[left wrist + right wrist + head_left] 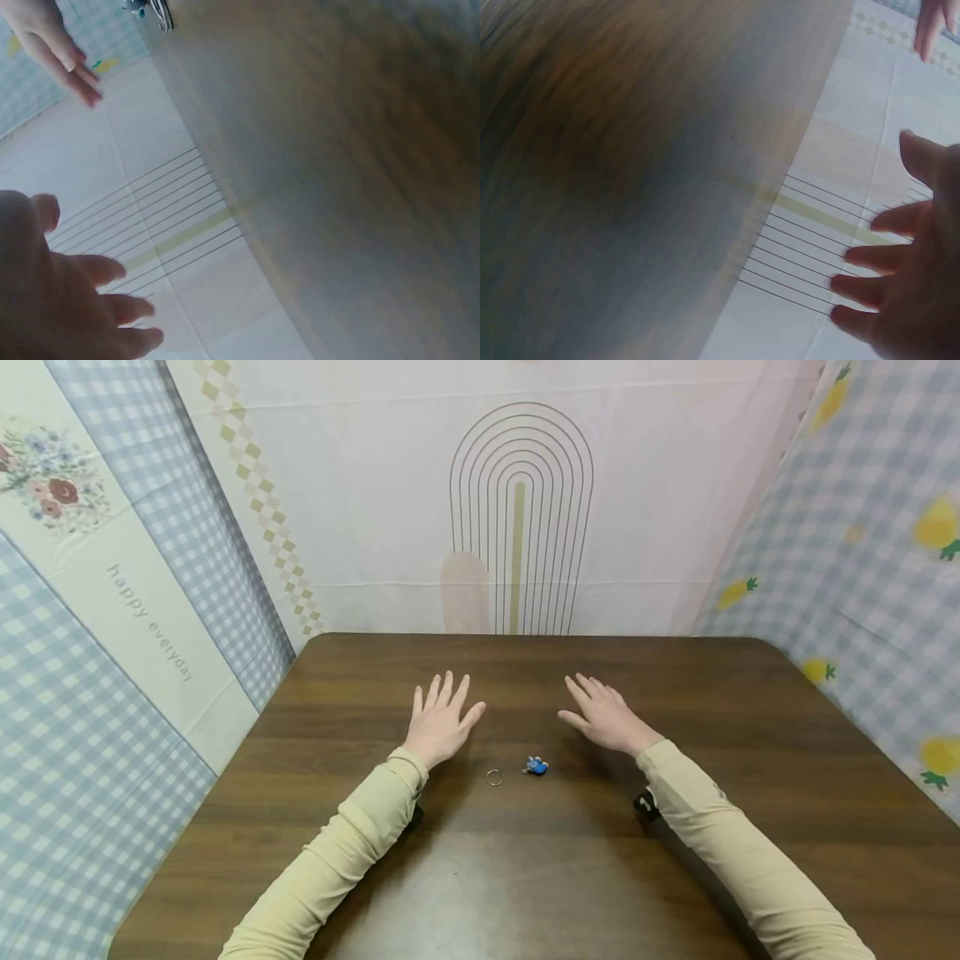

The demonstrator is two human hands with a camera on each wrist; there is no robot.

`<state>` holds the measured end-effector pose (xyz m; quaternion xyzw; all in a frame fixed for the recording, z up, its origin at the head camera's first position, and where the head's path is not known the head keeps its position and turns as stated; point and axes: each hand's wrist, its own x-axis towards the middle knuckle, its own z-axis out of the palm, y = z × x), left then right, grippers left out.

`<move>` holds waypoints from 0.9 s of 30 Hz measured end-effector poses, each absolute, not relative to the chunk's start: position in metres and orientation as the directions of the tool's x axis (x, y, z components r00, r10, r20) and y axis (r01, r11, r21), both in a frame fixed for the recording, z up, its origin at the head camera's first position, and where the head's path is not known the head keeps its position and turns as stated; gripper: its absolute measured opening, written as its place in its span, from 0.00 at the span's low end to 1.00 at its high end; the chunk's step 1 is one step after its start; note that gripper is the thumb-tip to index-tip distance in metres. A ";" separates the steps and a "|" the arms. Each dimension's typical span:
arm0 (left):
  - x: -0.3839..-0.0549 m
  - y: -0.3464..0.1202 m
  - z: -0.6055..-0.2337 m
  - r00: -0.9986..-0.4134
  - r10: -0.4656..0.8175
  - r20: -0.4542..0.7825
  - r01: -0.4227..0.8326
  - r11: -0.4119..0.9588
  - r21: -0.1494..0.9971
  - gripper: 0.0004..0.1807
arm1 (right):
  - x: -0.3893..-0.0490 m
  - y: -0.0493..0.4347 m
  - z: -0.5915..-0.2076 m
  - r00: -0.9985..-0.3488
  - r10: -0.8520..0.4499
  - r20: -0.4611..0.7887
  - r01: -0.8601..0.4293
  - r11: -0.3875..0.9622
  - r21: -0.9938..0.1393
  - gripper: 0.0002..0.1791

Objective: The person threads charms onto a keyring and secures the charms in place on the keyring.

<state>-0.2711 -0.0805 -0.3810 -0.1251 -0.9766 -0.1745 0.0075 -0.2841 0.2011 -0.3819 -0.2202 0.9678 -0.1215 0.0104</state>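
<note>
Both hands hover flat over the dark wooden table (750,735), fingers straight and spread, holding nothing. My left hand (442,718) lies left of centre; my right hand (603,714) is to its right. Between and just nearer than the hands lie a small metal ring (493,777) and a small blue charm (536,766), touched by neither hand. In the left wrist view the left hand (71,300) shows open fingers, and the charm's metal clasp (154,11) peeks in at the top edge. The right wrist view shows the right hand (907,277) open above the table (630,187).
Patterned cloth panels wall the table in: an arch print at the back (521,518), blue check with flowers on the left (112,610), and pineapple check on the right (885,568). Beige sleeves (337,860) cover both forearms.
</note>
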 end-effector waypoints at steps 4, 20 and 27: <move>-0.270 -0.078 -0.380 -0.968 0.246 0.044 0.246 0.911 0.332 0.36 | -0.284 0.205 -0.384 -0.901 -0.434 0.011 -0.422 0.868 -0.263 0.38; -0.271 -0.065 -0.371 -0.963 0.268 0.024 0.262 0.913 0.314 0.37 | -0.293 0.208 -0.384 -0.904 -0.424 0.051 -0.421 0.865 -0.273 0.41; -0.273 -0.056 -0.369 -0.935 0.353 -0.024 0.330 0.897 0.294 0.33 | -0.296 0.206 -0.382 -0.873 -0.474 0.119 -0.489 0.843 -0.225 0.39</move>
